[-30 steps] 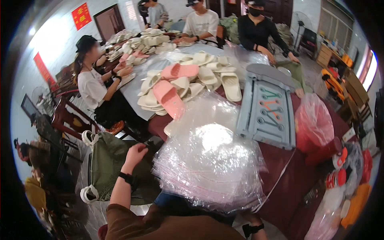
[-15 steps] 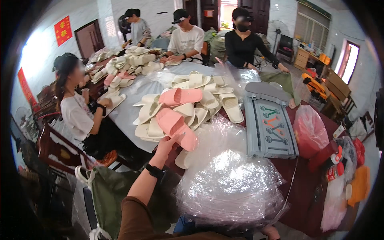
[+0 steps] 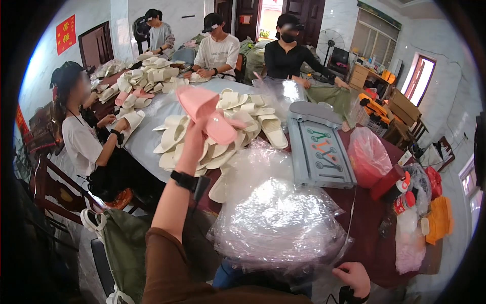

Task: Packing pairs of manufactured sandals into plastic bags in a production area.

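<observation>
My left hand grips a pink slide slipper, raised above a heap of cream slippers. The fingers are partly hidden behind the slipper. Behind it, the edge of another pink slipper shows on the heap. At the lower right my right hand is near the table's front edge, fingers loosely bent and apart, with nothing seen in it. A thick stack of clear plastic bags lies between my hands, closest to me.
A grey plastic board lies right of the bags. Beyond it are a pink plastic bag, a red-lidded jar and an orange object. Several people work around the table; a second slipper pile lies at the far left.
My left hand has lifted the pink slipper up off the heap, away from me. My right hand has come further into view at the lower right. The whole view has shifted.
</observation>
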The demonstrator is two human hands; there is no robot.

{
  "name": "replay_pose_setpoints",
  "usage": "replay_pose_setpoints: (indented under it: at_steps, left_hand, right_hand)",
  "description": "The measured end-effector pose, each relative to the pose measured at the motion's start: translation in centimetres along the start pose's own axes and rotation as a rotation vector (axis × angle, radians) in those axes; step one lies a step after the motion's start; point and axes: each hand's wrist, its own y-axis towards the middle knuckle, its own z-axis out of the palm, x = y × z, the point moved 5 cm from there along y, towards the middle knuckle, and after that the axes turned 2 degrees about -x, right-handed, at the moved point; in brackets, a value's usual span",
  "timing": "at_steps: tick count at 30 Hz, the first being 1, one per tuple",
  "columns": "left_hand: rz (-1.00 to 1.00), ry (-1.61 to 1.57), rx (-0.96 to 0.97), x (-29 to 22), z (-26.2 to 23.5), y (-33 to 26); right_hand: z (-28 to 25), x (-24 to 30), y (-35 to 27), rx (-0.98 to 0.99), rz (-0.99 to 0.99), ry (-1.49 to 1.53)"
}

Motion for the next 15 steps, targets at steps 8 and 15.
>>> replay_pose_setpoints:
  at_steps: [8, 15]
  left_hand:
    - [-0.19, -0.181, 0.408, -9.7, 14.6, -7.0]
    - [-0.353, -0.336, 0.521, -9.5, 22.5, -17.3]
  right_hand:
    - [-5.1, 3.9, 0.0, -0.204, -0.629, 0.555]
    - [-4.0, 10.8, 5.6, -0.174, -0.826, 0.977]
